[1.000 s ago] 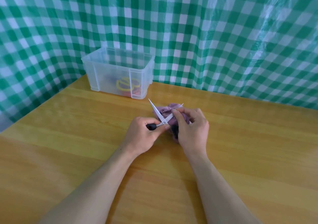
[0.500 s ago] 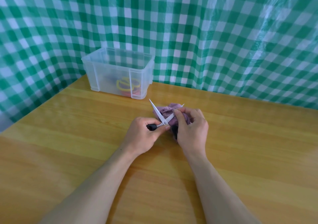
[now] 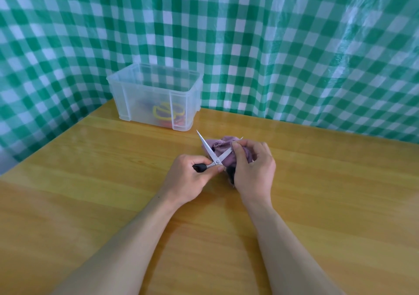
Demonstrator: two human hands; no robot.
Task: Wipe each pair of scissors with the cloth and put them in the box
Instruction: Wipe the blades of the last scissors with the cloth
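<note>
Held the scissors (image 3: pixel 214 156) by the black handle in the curled fingers (image 3: pixel 197 158) of the left hand (image 3: pixel 188 177), blades spread apart just beyond the fingertips. Pinched the purple cloth (image 3: pixel 223 149) round one blade with the curled fingers of the right hand (image 3: pixel 254 165). Found the clear box (image 3: pixel 154 97) on the desk (image 3: pixel 90 181) well beyond the fingers, to their left, a yellow-handled pair (image 3: pixel 163 112) inside.

Wooden table (image 3: pixel 90 181); green-white checked plastic sheet (image 3: pixel 249 45) hung behind, glossy.
</note>
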